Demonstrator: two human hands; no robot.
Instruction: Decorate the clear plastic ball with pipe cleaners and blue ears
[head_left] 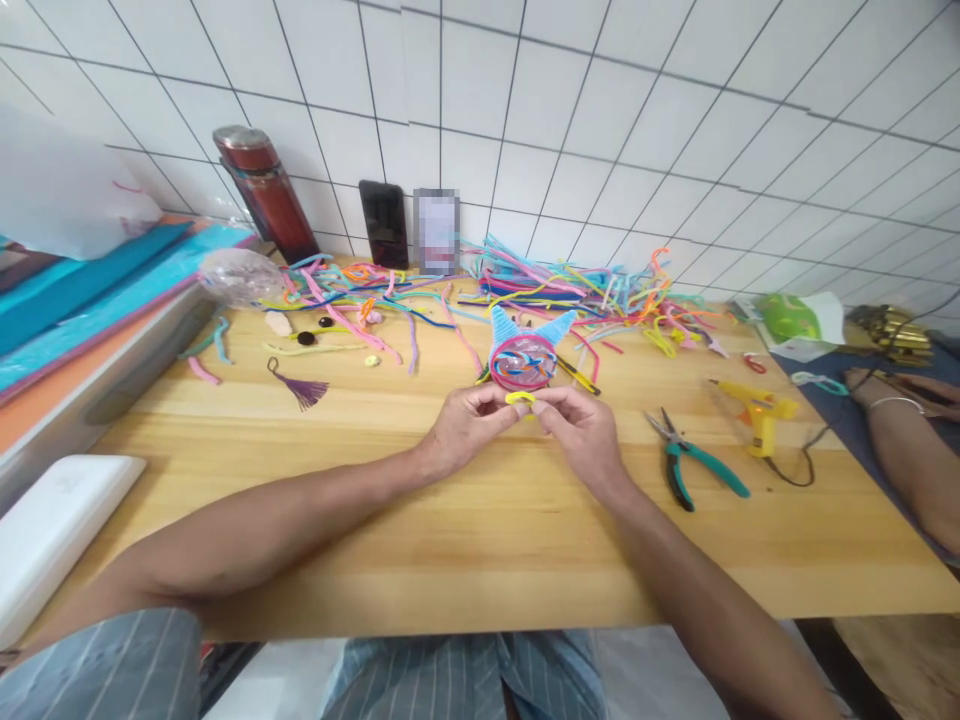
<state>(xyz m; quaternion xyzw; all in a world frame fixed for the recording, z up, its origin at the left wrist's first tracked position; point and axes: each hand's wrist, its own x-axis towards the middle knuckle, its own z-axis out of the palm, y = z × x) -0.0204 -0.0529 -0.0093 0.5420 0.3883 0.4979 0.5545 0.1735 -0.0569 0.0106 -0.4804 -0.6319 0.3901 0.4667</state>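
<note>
My left hand [466, 422] and my right hand [581, 428] meet over the middle of the wooden table [480, 540]. Both pinch a short yellow pipe cleaner [520, 399] bent into a small loop between their fingertips. Just beyond the loop sits a round pipe-cleaner figure [523, 358], a pink and blue spiral with two light blue pointed ears. It rests on the table, apart from my fingers.
A heap of coloured pipe cleaners [555, 280] lies along the wall. Teal-handled pliers [690, 462] and a yellow glue gun [757, 410] lie to the right. A purple tassel [300, 385], red flask [266, 195] and black phone [384, 222] are left. Another person's arm [907, 450] rests at the right edge.
</note>
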